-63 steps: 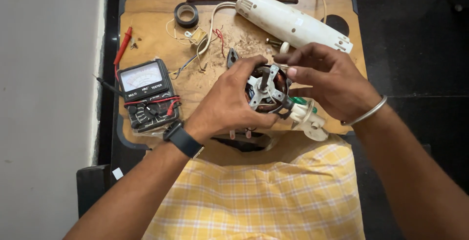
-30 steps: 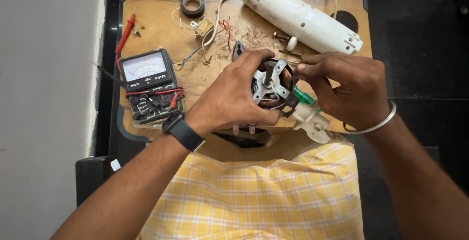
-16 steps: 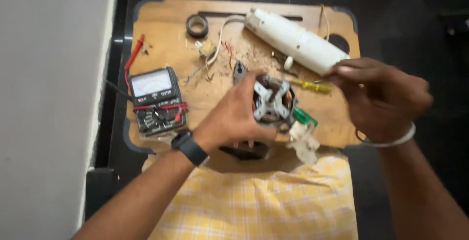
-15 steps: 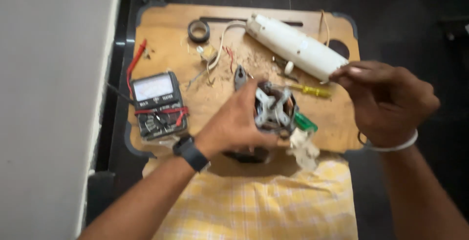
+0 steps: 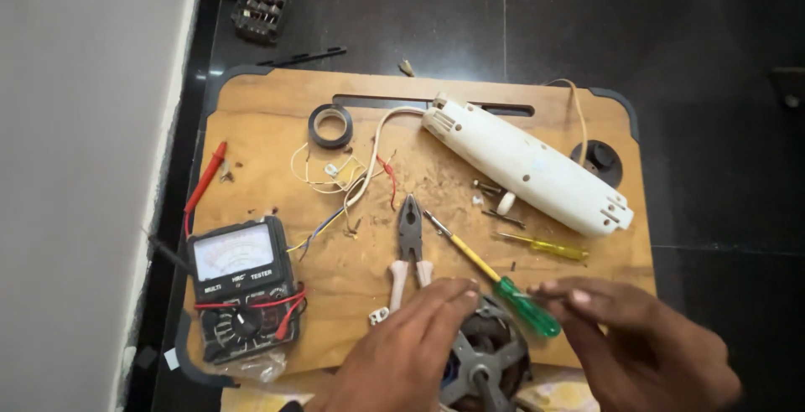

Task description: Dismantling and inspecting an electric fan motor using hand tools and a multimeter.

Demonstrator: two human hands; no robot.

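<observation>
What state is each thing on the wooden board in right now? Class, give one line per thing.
Motor: on the board's near edge, under the left hand.
Green-handled screwdriver: lying flat, handle at the right hand fingertips.
Pliers: lying shut.
Multimeter: face up, leads attached.
Tape roll: flat.
White casing: lying diagonally.
Yellow screwdriver: lying loose.

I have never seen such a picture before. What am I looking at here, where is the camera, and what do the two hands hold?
The camera sits on a person's head and looks down at a wooden board. The left hand rests on a metal motor part. The right hand touches the green handle of a screwdriver with its fingers. On the board lie pliers, a black meter with red leads, a roll of black tape, a long white tool casing and loose wires.
</observation>
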